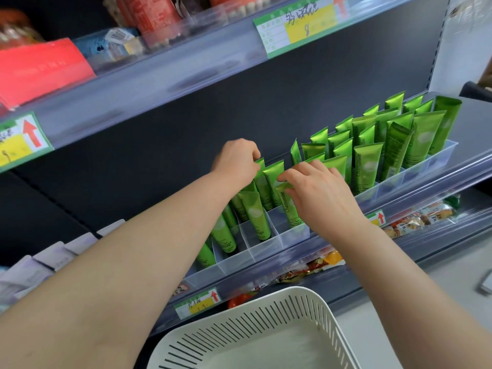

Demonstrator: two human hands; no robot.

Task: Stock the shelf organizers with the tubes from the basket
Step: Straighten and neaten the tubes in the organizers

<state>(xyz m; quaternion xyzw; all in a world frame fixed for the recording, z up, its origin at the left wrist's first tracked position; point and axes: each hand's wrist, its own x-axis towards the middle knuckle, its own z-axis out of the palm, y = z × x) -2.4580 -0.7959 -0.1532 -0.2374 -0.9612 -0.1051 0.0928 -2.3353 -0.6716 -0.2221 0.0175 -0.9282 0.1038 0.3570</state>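
Note:
Several green tubes stand in two clear plastic shelf organizers, a left one (266, 249) and a right one (415, 171), on the middle shelf. My left hand (237, 161) pinches the top of a green tube (259, 166) at the back of the left organizer. My right hand (316, 190) grips the flat top end of another green tube (290, 206) standing in a front compartment. The white slotted basket (266, 323) sits below my arms, and the part in view holds no tubes.
An upper shelf with price tags (300, 25), a red box (40, 67) and bottles hangs overhead. Pale packets (40, 262) stand at the left of the middle shelf. Snack packs (415, 217) lie on the shelf below.

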